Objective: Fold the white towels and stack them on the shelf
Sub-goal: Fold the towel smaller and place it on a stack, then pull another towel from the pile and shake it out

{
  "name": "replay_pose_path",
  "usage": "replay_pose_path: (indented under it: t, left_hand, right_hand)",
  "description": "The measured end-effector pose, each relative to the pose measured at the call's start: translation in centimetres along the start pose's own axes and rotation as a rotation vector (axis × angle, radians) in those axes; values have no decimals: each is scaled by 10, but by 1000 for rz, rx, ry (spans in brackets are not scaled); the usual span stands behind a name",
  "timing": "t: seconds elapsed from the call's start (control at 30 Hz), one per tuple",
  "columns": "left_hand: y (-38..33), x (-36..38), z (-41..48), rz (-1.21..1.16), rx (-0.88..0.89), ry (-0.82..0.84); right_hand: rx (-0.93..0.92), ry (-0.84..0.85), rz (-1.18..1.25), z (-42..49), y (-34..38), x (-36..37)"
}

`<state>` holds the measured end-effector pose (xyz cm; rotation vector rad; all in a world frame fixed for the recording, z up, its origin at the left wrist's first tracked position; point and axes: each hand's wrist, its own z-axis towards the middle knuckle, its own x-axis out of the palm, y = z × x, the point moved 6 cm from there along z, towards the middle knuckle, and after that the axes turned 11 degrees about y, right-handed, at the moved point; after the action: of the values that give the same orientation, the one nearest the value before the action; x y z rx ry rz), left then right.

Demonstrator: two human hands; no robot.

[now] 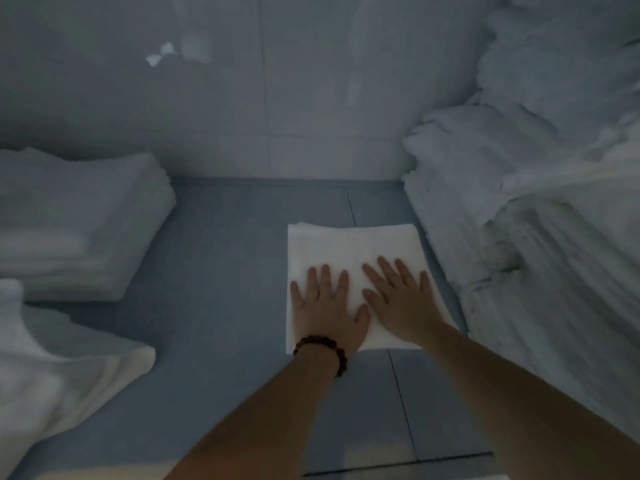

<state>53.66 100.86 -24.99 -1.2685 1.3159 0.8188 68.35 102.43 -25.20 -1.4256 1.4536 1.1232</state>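
A folded white towel [349,247] lies flat as a square on the blue-grey shelf surface [225,271], right of centre. My left hand [327,306], with a bead bracelet on the wrist, presses palm-down on the towel's near left part, fingers spread. Beside it my right hand [398,299] lies flat on the near right part, fingers apart. Neither hand grips the cloth. The towel's near edge is partly hidden under my wrists.
A tall stack of folded white towels [519,220] rises along the right side, close to the flat towel. Another folded pile [76,220] sits at the left, with loose white cloth [52,368] in front of it. A pale wall [277,98] closes the back.
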Motion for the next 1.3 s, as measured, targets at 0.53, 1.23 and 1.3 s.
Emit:
replay_pose_path:
  t: [0.53, 1.23, 1.3]
  left_hand:
    - [-20, -7, 74, 16, -15, -49]
    - [22, -41, -99, -143, 70, 287]
    - [30, -53, -127, -212, 51, 203]
  right_hand:
    - [-1, -10, -10, 63, -37, -22]
    - [55, 177, 401, -126, 18, -21]
    - [13, 77, 490, -151, 32, -36]
